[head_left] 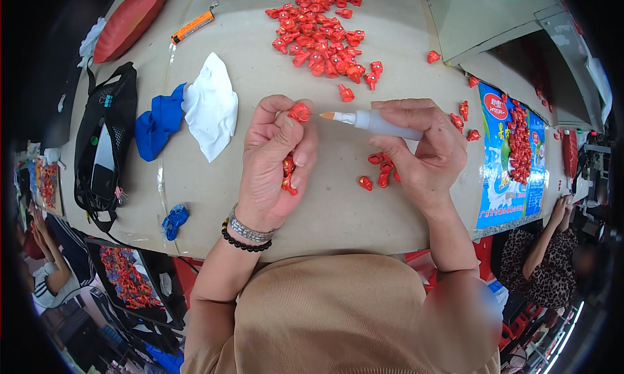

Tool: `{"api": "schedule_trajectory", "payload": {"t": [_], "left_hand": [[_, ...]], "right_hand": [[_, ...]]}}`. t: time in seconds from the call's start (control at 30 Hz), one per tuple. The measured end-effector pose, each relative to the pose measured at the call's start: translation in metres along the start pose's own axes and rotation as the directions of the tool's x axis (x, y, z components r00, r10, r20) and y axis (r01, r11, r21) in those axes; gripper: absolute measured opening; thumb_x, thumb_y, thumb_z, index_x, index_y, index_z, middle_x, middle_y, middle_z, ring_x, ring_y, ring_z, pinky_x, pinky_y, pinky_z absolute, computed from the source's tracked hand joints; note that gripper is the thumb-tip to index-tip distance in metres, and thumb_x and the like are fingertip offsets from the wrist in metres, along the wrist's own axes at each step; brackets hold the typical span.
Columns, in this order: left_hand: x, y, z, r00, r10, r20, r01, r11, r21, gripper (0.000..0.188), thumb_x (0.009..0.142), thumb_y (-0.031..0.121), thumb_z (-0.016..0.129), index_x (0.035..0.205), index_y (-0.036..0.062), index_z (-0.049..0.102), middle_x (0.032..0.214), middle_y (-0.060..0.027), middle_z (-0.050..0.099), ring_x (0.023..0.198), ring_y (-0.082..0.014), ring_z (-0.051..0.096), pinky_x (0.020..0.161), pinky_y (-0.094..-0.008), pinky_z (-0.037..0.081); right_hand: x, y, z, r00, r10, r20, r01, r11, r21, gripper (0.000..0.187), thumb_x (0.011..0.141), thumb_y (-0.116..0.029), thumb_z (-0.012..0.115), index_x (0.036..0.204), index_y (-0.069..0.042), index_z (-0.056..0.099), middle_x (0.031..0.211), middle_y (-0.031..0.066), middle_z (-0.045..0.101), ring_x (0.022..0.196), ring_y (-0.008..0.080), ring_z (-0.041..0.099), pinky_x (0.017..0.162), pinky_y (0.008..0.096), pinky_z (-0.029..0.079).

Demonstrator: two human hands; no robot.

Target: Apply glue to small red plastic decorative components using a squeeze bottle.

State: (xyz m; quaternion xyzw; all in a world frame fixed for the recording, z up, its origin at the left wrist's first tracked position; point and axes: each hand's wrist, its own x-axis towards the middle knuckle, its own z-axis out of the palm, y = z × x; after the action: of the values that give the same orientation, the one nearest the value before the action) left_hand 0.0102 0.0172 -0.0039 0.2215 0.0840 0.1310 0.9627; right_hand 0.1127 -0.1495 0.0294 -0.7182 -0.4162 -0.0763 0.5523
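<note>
At the far left, a black bag point(104, 150) lay on the table point(195, 198), with a red dish point(130, 23) beyond it. Next came a blue cloth point(158, 124), a small blue bundle point(174, 222) nearer the person and an orange tool point(193, 27) farther off, then a white cloth point(212, 107) beside the blue one.

The left hand point(276, 150) pinched a red piece point(299, 111) between thumb and forefinger, at the top of the hand; its curled lower fingers kept more pieces point(289, 176) against the palm. Beyond lay a heap point(318, 39) of similar red pieces.

Just right of the pinched piece, a nozzle point(338, 117) pointed at it; whether its thin tip touched could not be told. The nozzle belonged to a whitish bottle point(375, 122), gripped by the right hand point(426, 150). Below the bottle, a few pieces point(383, 169) lay near that hand. Farther right, a blue sheet point(492, 156) bore another red pile point(519, 143).
</note>
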Motion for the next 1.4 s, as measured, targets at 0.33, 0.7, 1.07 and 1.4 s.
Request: {"api": "schedule_trajectory", "payload": {"t": [0.33, 0.7, 1.07, 1.4], "left_hand": [[-0.001, -0.001, -0.003, 0.996, -0.077, 0.051, 0.078, 0.997, -0.018, 0.019, 0.093, 0.014, 0.057, 0.111, 0.0093, 0.052, 0.109, -0.0060, 0.061, 0.057, -0.0079, 0.041, 0.035, -0.0175, 0.034], [-0.001, 0.000, -0.001, 0.993, -0.070, 0.091, 0.070, 0.998, 0.006, 0.019, 0.092, 0.012, 0.058, 0.110, 0.0093, 0.052, 0.104, -0.0048, 0.060, 0.057, -0.0077, 0.041, 0.035, -0.0175, 0.035], [-0.003, 0.000, 0.000, 0.990, -0.143, 0.006, 0.143, 0.989, 0.040, 0.030, 0.099, 0.034, 0.045, 0.108, 0.0073, 0.053, 0.092, -0.0053, 0.060, 0.055, -0.0077, 0.041, 0.034, -0.0179, 0.032], [-0.002, 0.001, 0.013, 0.962, -0.225, -0.153, 0.248, 0.956, 0.154, 0.045, 0.098, 0.050, 0.037, 0.086, 0.0076, 0.047, 0.072, -0.0041, 0.050, 0.047, -0.0085, 0.041, 0.034, -0.0202, 0.028]], "right_hand": [[-0.002, -0.003, 0.001, 0.996, 0.085, -0.035, -0.082, 0.995, 0.060, 0.025, 0.068, 0.010, 0.070, 0.092, 0.002, 0.066, 0.096, 0.0123, 0.067, 0.079, 0.0140, 0.065, 0.048, 0.0224, 0.053], [0.000, -0.004, 0.001, 0.994, 0.103, -0.022, -0.102, 0.994, 0.047, 0.026, 0.068, 0.010, 0.070, 0.092, 0.002, 0.066, 0.096, 0.0119, 0.067, 0.078, 0.0136, 0.065, 0.048, 0.0223, 0.053], [-0.001, -0.003, 0.002, 0.990, 0.137, -0.026, -0.132, 0.982, 0.137, 0.026, 0.066, 0.011, 0.070, 0.091, 0.003, 0.065, 0.095, 0.0130, 0.067, 0.078, 0.0141, 0.065, 0.050, 0.0222, 0.053], [-0.001, 0.000, 0.001, 0.996, 0.089, 0.008, -0.090, 0.991, 0.098, 0.027, 0.064, 0.009, 0.073, 0.090, 0.002, 0.065, 0.092, 0.0124, 0.068, 0.076, 0.0152, 0.065, 0.053, 0.0241, 0.051]]}}
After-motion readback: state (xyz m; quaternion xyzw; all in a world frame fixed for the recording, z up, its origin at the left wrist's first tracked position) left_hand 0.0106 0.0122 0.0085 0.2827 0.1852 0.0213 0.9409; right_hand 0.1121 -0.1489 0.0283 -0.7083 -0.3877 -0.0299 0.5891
